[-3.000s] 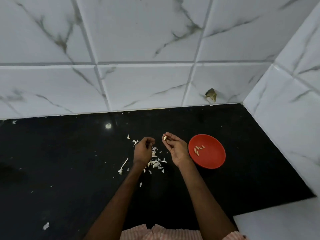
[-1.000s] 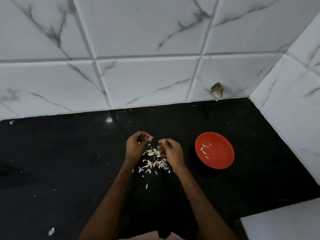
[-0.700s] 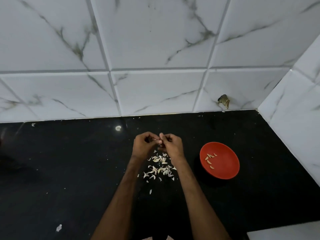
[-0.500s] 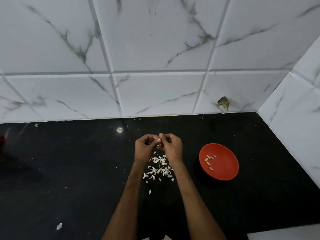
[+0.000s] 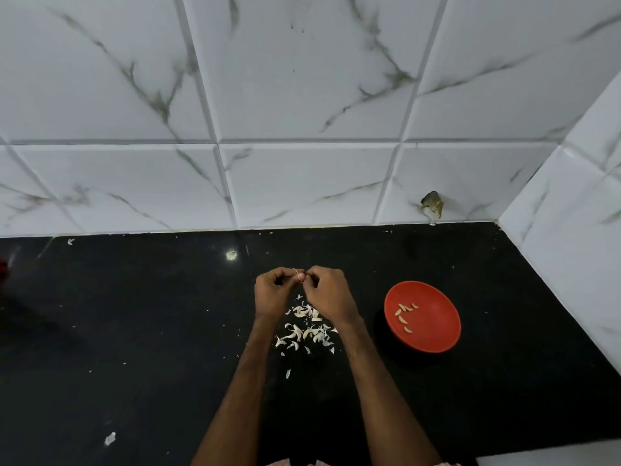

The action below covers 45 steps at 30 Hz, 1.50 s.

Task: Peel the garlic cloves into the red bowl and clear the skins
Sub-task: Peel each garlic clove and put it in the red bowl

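Fingers (image 5: 285, 272) of left hand (image 5: 272, 294) and right hand (image 5: 327, 294) pinch one garlic clove (image 5: 303, 278) (barely showing) left of the one red bowl (image 5: 437, 334); six pale, slim peeled cloves (image 5: 402, 319) lie inside it, skins (image 5: 304, 326) heaped to its left.

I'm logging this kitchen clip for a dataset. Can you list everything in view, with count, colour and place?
bowl: one, red, on the counter right of the hands
peeled cloves: about six, pale, inside the bowl
skins: loose pile, white, on the counter between the forearms
stray skin: one, white, near left of the counter
held clove: one, mostly hidden, between the fingertips
counter: one, black
wall: white marbled tiles, behind and at right
chip: one, dark, low on the back wall
red thing: one, cut off at the left edge
left hand: pinches the held clove
right hand: pinches it too
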Motion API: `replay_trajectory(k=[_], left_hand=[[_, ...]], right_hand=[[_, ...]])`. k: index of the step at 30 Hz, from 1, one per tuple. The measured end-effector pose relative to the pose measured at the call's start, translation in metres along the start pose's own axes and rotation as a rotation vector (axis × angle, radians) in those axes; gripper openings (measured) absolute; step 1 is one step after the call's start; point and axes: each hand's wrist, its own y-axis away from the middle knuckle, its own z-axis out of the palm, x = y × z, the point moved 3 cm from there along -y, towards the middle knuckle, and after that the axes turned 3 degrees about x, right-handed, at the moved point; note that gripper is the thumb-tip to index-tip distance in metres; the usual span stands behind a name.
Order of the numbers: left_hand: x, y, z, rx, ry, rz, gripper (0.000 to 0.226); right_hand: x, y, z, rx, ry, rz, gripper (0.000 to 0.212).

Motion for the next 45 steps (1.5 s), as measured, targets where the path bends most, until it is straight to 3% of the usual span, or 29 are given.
replay_trajectory(k=[4, 12, 22, 37, 41, 45], left_hand=[[-0.001, -0.003, 0.001, -0.003, -0.024, 0.03, 0.014], [0.001, -0.002, 0.004, 0.019, 0.006, 0.029, 0.01], [0.004, -0.002, -0.001, 0.054, 0.195, -0.07, 0.014], [0.007, -0.001, -0.004, 0.164, 0.241, -0.098, 0.007], [0.005, -0.003, -0.005, 0.188, 0.18, -0.08, 0.008], [0.001, -0.006, -0.006, 0.213, 0.026, -0.036, 0.014]], right_hand=[[-0.003, -0.001, 0.002, -0.008, 0.029, 0.037, 0.033], [-0.007, -0.001, 0.0, 0.049, -0.134, 0.085, 0.037], [-0.007, 0.0, 0.0, -0.024, -0.421, 0.13, 0.017], [-0.009, -0.001, 0.011, 0.034, -0.654, 0.172, 0.012], [-0.011, -0.002, 0.011, 0.038, -0.553, 0.129, 0.013], [-0.014, -0.004, 0.012, 0.125, -0.212, -0.049, 0.013]])
